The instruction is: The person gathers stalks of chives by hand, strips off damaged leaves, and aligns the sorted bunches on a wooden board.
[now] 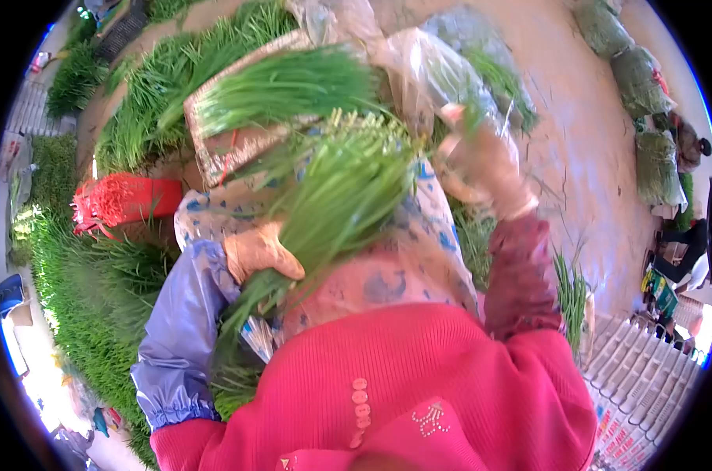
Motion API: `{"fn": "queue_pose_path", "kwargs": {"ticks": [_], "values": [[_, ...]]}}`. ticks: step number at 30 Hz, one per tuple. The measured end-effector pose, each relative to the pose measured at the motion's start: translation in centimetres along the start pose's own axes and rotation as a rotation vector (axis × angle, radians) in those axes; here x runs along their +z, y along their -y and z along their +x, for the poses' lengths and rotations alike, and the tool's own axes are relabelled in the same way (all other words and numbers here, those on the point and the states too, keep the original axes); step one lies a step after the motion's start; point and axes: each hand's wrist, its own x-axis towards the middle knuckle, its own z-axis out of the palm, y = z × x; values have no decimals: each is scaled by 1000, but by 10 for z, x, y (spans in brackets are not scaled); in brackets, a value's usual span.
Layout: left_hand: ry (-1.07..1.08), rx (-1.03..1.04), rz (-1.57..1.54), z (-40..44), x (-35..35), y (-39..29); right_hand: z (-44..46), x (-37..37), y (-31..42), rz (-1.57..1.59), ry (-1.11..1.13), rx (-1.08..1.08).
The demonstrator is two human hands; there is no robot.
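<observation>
My left hand (262,251), in a light glove, is closed around a loose bunch of long green chives (348,180). The bunch lies slantwise over my lap on a patterned apron (442,228), its pale ends toward the top. Beyond the bunch's right side my gloved right hand (485,165) is raised and smeared by motion. A green blur shows by its fingers, and I cannot make out what it holds. Ahead of my lap, another pile of chives (293,86) rests on a board with a worn pale rim (207,165).
A red bundle of thin strips (128,200) sits to the left. More greens (89,290) cover the floor on that side. Clear plastic bags (426,63) stand ahead. Stuffed sacks (642,78) line the far right, and a white slatted crate (638,385) is at lower right.
</observation>
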Motion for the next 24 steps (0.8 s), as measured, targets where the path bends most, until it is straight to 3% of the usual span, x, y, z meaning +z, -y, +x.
{"fn": "queue_pose_path", "kwargs": {"ticks": [1,2,3,5,6,9,11,13,14,15,17,18,20,22,24], "values": [[28,8,-20,0,4,-6,-2,-5,42,129,62,-8],[53,121,-11,0,11,-12,-3,0,54,-149,31,-241],[33,146,-3,1,15,-19,-2,19,61,-124,18,-223],[63,89,137,0,21,-28,-3,33,77,-185,66,-72],[30,52,223,0,24,-31,-4,43,72,-180,54,-95],[-17,126,368,13,19,-15,-1,60,50,-17,-21,20],[-29,128,472,22,12,-7,-4,57,42,-88,-13,283],[-85,373,639,29,15,-2,-7,72,17,-94,-99,284],[-182,590,818,25,19,-7,-11,74,9,-110,-184,286],[-263,359,1105,22,22,-17,-14,72,2,-117,-157,344],[-61,418,854,33,10,-4,-22,38,-8,-8,-50,590],[-17,409,840,31,12,0,-24,39,-52,-130,-60,602],[-96,446,795,17,15,-9,-49,37,-136,-171,-45,596],[-120,431,873,11,15,-14,-67,5,-125,-235,292,708],[-120,478,936,7,17,-20,-78,-21,-122,-556,507,704]]}}
